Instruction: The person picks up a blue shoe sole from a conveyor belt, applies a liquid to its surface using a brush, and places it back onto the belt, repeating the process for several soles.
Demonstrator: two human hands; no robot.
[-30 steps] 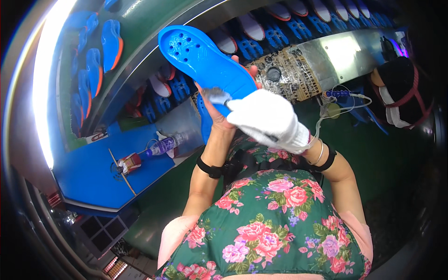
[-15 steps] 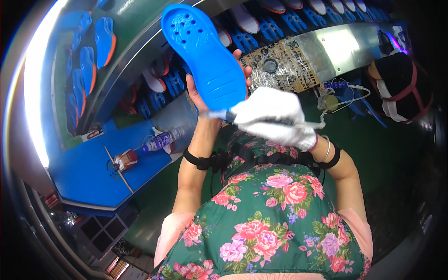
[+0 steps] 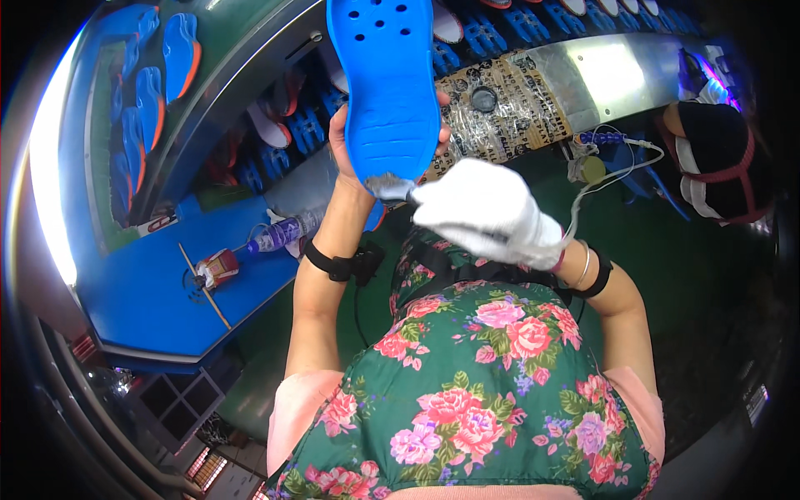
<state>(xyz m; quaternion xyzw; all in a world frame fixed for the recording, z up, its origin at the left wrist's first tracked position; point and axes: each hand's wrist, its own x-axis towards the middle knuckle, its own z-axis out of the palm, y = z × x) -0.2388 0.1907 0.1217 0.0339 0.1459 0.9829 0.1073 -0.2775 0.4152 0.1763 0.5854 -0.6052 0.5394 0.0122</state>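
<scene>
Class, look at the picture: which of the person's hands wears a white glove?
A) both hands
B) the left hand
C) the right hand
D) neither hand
C: the right hand is covered by a white glove and works at the heel end of the blue sole, while the left hand holding that sole is bare.

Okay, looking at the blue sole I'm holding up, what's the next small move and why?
Probably draw the right hand and its brush tip up the blue sole. The left hand holds the sole upright, and the grey wet patch covers only the heel end, while the rest looks bare.
</scene>
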